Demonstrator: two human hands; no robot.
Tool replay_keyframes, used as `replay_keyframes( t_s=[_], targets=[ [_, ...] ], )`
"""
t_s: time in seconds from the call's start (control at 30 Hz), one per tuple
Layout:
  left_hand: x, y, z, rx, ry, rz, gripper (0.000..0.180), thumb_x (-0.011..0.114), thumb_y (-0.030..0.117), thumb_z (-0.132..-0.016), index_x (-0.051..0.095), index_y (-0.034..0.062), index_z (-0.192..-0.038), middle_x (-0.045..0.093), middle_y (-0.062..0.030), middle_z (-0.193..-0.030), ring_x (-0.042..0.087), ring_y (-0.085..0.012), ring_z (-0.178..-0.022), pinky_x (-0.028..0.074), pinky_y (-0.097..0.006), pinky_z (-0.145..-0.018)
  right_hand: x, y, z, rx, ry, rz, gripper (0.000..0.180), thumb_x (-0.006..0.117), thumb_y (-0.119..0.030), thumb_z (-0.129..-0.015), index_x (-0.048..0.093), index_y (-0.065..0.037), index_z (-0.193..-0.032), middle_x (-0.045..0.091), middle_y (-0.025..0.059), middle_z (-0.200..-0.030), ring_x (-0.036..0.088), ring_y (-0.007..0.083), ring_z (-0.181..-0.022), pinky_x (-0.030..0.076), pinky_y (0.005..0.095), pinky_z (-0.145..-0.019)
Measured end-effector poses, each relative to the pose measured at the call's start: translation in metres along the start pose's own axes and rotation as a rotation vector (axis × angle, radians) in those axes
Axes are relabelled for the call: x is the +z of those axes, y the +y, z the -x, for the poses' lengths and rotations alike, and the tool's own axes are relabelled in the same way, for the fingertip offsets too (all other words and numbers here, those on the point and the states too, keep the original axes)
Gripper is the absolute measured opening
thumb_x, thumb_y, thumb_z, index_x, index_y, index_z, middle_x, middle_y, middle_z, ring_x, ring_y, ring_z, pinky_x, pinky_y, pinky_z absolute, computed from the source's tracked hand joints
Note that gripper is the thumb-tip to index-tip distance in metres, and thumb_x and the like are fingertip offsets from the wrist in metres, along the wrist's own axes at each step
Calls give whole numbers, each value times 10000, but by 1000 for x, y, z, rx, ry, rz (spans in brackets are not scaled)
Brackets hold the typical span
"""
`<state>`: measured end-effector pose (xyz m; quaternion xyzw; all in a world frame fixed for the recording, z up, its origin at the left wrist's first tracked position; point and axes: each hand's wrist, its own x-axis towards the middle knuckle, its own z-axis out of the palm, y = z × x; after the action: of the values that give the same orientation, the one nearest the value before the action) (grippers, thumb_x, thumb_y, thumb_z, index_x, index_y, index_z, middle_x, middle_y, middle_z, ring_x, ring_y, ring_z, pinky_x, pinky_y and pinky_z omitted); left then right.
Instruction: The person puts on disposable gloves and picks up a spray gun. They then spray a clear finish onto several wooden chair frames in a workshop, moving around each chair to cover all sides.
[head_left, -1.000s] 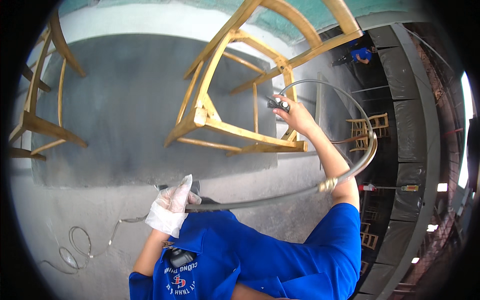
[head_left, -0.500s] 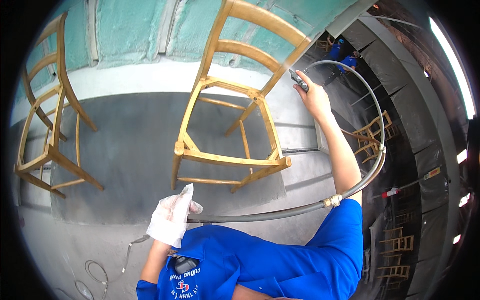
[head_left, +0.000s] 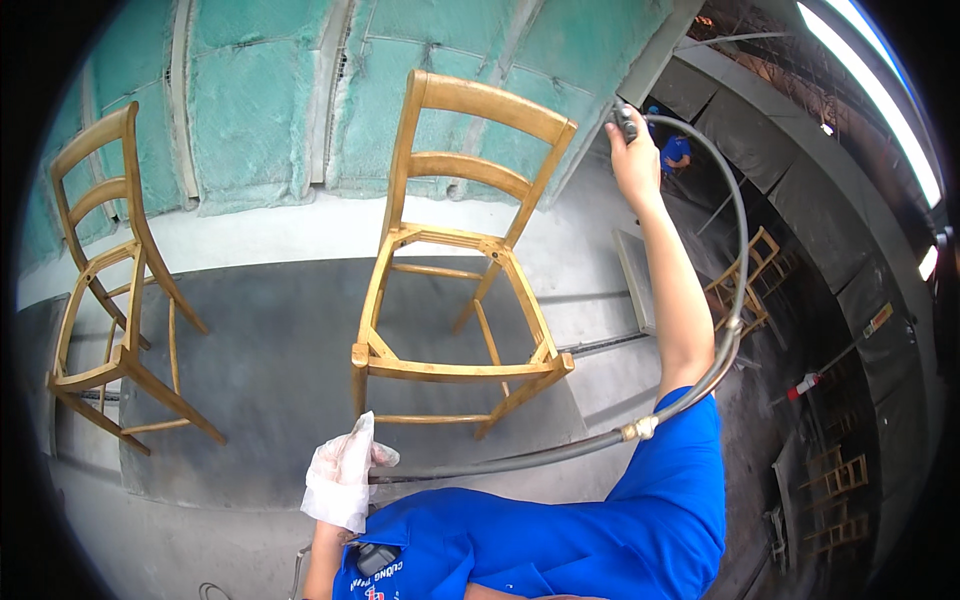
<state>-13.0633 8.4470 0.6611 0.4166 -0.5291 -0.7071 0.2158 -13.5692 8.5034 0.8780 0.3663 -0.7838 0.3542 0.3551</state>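
The right hand (head_left: 636,160), bare, is up between one and two o'clock, its fingers curled tight around a small dark spray gun (head_left: 624,124). The gun sits just beside the upper right corner of the middle chair's backrest, with a gap showing between them. A gray hose (head_left: 741,215) leaves the gun, bows out toward three o'clock, crosses the blue sleeve (head_left: 672,480) and runs in front of the chest to seven o'clock. A brass-colored joint (head_left: 638,429) sits on it at four o'clock.

At seven o'clock the left hand (head_left: 345,468) meets the hose's visible end. It wears a thin, see-through glove (head_left: 337,502) (rather baggy and wrinkled), so I cannot tell whether the fingers press together on the hose.

The middle chair (head_left: 470,170) stands upright near the center of the clock, its wooden seat frame open and two slats across its back. A second wooden chair (head_left: 92,377) stands at nine o'clock, well apart from the first. A dark gray sheet (head_left: 270,330) shows between and behind their legs. From ten to twelve o'clock rises a pale green padded wall (head_left: 250,110). At two o'clock, past the right hand, is another person (head_left: 677,152) in blue, partly hidden.
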Motion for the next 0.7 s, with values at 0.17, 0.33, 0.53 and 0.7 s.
replay_keyframes(
  t_s=[0.17,0.33,0.53,0.7],
  targets=[
    [-15,4,7,-10,91,2,541,632,430,-980,667,28,-619,712,-106,-664,679,-163,-664,525,-297,-675,31,-15,-37,329,-58,-365,384,675,-326,-952,613,-47,-1208,717,67,-903,678,172,-676,538,326,-682],
    [-32,-2,11,63,118,56,535,626,419,-987,673,29,-624,713,-109,-663,682,-168,-660,523,-303,-670,49,-83,-30,298,-122,-625,270,670,-310,-972,589,-71,-1066,592,14,-721,575,96,-519,405,262,-413],
    [-48,-9,14,126,180,67,541,638,469,-967,640,43,-634,713,-120,-692,670,-172,-660,505,-288,-641,68,-148,-25,257,-195,-743,267,654,-325,-987,585,-81,-1071,600,19,-735,583,90,-541,403,248,-415],
    [-54,-8,14,104,182,102,534,635,454,-974,632,42,-634,709,-123,-690,666,-179,-652,509,-296,-647,59,-183,-10,242,-336,-803,293,638,-359,-999,559,-86,-1070,606,21,-782,625,104,-636,421,239,-475]
  ],
)
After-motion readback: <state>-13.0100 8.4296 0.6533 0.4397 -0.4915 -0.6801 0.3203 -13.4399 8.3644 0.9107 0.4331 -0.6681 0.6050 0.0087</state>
